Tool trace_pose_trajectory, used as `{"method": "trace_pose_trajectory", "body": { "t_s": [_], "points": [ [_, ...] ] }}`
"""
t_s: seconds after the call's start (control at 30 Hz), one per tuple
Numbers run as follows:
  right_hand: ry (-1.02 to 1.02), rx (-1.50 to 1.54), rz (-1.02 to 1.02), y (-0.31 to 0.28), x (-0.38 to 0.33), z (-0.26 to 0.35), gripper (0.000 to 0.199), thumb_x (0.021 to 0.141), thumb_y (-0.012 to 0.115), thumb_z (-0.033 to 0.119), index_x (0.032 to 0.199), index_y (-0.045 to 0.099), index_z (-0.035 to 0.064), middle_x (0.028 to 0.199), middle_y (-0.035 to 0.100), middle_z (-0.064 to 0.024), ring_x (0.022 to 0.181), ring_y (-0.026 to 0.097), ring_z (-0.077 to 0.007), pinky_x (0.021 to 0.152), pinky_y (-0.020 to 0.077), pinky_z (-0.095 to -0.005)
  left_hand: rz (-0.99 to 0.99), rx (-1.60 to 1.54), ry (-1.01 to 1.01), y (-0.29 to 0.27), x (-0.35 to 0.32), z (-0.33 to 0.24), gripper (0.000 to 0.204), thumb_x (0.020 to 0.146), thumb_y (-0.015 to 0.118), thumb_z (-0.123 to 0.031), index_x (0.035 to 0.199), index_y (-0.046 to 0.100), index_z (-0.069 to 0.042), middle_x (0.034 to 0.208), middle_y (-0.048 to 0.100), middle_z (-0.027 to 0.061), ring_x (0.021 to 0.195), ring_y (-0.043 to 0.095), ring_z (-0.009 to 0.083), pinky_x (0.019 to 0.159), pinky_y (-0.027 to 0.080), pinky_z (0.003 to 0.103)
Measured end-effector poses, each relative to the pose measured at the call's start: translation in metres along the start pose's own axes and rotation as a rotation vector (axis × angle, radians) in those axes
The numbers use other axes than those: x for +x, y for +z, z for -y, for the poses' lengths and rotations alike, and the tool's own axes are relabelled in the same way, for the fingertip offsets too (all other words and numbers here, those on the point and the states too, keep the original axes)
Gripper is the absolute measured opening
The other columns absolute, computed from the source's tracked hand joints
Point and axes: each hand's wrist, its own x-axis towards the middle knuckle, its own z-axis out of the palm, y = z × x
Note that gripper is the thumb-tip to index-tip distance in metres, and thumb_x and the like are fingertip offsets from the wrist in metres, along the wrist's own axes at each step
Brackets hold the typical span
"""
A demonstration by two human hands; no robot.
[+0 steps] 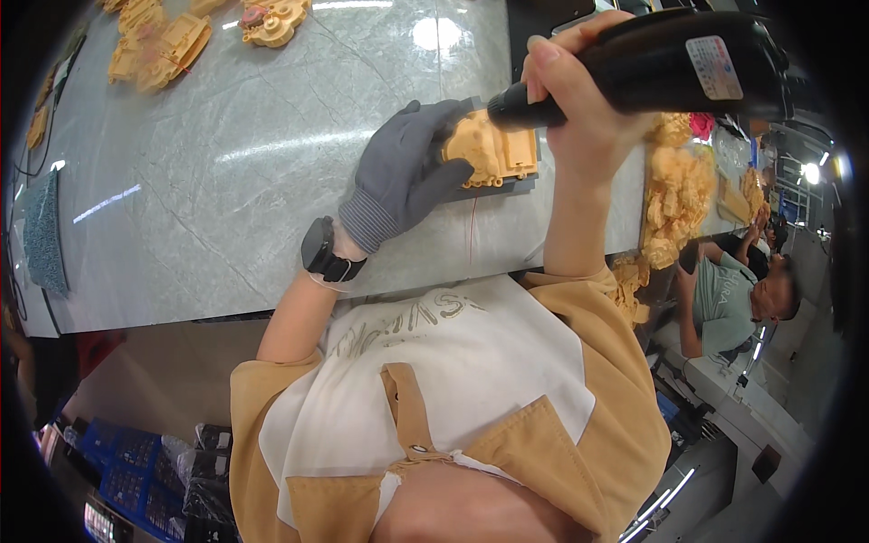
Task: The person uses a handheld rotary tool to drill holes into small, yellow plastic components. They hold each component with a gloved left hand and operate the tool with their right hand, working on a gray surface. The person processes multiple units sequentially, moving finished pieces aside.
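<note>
A yellow-orange plastic housing (493,154) sits in a dark block-like holder (514,186) on the grey tabletop. My left hand (398,176), in a dark grey glove, grips the housing's left side, its thumb along the near edge and its fingers at the far side. My bare right hand (584,104) is wrapped round a black power screwdriver (670,68), held nearly level above the work. The tool's nose points left, over the far edge of the housing; whether its bit touches is hidden. A thin red wire (472,226) trails from the housing toward me.
Yellow plastic parts (677,199) are heaped at the right. More housings (163,50) lie at the far left, with another part (274,22) beside them. A blue-green mat (43,231) is at the left edge. A co-worker (729,299) sits at the right; blue crates (122,457) stand lower left.
</note>
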Motion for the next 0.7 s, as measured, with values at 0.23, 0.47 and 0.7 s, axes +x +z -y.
{"method": "trace_pose_trajectory", "body": {
  "t_s": [0.23,0.47,0.7],
  "points": [
    [0.044,-0.010,-0.024,0.001,-0.002,-0.003,0.035,0.067,0.065,-0.007,0.095,0.047,0.0031,0.066,0.052,-0.0034,0.050,0.049,-0.0098,0.047,0.0413,-0.0205,0.021,-0.035,-0.028,-0.001,-0.001,-0.004,0.044,0.086,0.054,-0.019,0.124,0.044,0.001,0.104,0.061,0.0172,0.098,0.058,0.0305,0.101,0.034,0.042],
    [0.079,0.117,-0.052,-0.008,-0.002,-0.001,0.034,0.070,0.062,-0.006,0.099,0.046,0.0010,0.064,0.052,-0.0043,0.049,0.050,-0.0105,0.047,0.0413,-0.0223,-0.002,-0.028,0.021,0.001,0.003,-0.006,0.044,0.084,0.055,-0.017,0.124,0.045,0.000,0.105,0.058,0.0180,0.094,0.056,0.0322,0.088,0.041,0.038],
    [-0.327,0.342,-0.191,-0.093,-0.023,0.047,0.040,0.073,0.049,0.004,0.112,0.041,0.0014,0.057,0.040,-0.0033,0.046,0.040,-0.0133,0.053,0.0394,-0.0314,0.029,0.165,-0.239,0.014,0.035,-0.025,0.066,0.069,0.068,-0.038,0.121,0.048,-0.002,0.098,0.062,0.0152,0.090,0.057,0.0320,0.084,0.044,0.039]
  ]
}}
